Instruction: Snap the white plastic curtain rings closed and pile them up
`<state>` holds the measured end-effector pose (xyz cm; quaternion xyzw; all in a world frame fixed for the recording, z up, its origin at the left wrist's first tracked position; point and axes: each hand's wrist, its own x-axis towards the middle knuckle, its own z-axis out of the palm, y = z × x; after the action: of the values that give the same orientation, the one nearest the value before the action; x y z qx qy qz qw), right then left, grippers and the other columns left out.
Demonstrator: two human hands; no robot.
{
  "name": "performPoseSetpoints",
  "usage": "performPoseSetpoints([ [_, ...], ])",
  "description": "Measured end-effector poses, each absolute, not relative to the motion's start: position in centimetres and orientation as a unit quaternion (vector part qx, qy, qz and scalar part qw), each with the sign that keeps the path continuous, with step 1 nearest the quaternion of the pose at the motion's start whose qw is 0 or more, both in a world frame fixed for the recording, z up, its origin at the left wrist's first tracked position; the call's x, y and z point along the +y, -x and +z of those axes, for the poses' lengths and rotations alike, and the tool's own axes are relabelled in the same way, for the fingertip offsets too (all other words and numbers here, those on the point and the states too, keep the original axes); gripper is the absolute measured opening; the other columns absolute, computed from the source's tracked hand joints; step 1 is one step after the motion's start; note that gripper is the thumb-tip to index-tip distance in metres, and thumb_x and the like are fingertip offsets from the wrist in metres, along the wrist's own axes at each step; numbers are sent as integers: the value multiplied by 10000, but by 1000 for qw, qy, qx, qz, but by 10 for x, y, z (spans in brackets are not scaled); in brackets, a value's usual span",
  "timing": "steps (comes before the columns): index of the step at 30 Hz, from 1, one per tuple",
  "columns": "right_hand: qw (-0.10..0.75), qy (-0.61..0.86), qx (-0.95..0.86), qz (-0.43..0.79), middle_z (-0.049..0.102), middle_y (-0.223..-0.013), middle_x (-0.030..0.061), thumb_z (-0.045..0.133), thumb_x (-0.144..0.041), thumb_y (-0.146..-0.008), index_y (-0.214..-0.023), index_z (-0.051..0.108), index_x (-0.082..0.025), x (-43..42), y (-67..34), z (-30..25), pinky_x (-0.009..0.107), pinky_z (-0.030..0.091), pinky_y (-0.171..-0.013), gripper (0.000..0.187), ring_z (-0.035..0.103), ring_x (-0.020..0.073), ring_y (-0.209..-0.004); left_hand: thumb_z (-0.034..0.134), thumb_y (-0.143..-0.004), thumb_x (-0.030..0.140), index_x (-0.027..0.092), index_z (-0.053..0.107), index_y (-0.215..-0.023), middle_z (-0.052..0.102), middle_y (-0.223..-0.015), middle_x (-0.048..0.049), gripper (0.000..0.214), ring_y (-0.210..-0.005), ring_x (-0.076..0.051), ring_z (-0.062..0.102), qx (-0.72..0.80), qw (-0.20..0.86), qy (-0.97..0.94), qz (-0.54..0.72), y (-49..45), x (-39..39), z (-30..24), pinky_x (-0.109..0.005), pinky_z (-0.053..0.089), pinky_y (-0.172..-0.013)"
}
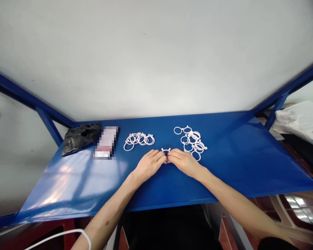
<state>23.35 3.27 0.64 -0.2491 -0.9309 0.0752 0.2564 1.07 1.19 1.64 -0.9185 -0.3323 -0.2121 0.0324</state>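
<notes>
Between my two hands, over the middle of the blue table, is a white ring with small knobs (166, 150). My left hand (151, 162) has its fingers closed on the ring's left side. From the right, my right hand (184, 160) pinches the same ring. Most of the ring is hidden behind the fingers. A cluster of similar white rings (128, 149) lies to the left, beyond my left hand. Another loose heap of white rings (187, 130), some joined in pairs, spreads just past my right hand.
A crumpled black plastic bag (79, 139) and a blurred-out rectangular object (106, 142) lie at the left of the blue table (232, 156). Blue metal posts (49, 125) flank it, with a pale wall behind. A white plastic bag (301, 121) sits off the right side.
</notes>
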Motion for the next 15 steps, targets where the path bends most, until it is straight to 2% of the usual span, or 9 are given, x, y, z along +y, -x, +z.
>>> performPoseSetpoints([
  [5, 247, 277, -927, 55, 704, -953, 59, 423, -130, -1044, -968, 670, -188, 27, -229, 8, 290, 533, -706, 265, 608, 183, -885, 419, -1054, 168, 191, 544, -790, 618, -753, -6, 293, -680, -161, 516, -366, 120, 899, -208, -17, 9, 16, -350, 318, -683],
  [11, 250, 335, -908, 34, 697, -857, 57, 432, -146, -1046, -933, 686, -189, 20, -223, 14, 322, 532, -701, 281, 606, 193, -798, 440, -1033, 146, 191, 568, -799, 604, -719, -9, 270, -663, -167, 515, -395, 143, 878, -229, -22, 6, 12, -365, 314, -679],
  [13, 277, 314, -907, 35, 722, -944, 67, 456, -150, -1041, -1011, 692, -187, 21, -224, 14, 325, 560, -748, 241, 638, 196, -865, 444, -1037, 154, 192, 580, -815, 626, -750, -9, 263, -677, -165, 520, -384, 139, 882, -235, -18, 8, 12, -357, 333, -687],
  [15, 307, 293, -905, 32, 722, -1117, 94, 499, -189, -1036, -1142, 675, -179, 27, -227, 14, 342, 585, -838, 206, 662, 207, -995, 454, -1041, 171, 192, 598, -846, 652, -798, -13, 243, -720, -169, 538, -374, 128, 887, -241, -12, 12, 12, -343, 369, -708],
])
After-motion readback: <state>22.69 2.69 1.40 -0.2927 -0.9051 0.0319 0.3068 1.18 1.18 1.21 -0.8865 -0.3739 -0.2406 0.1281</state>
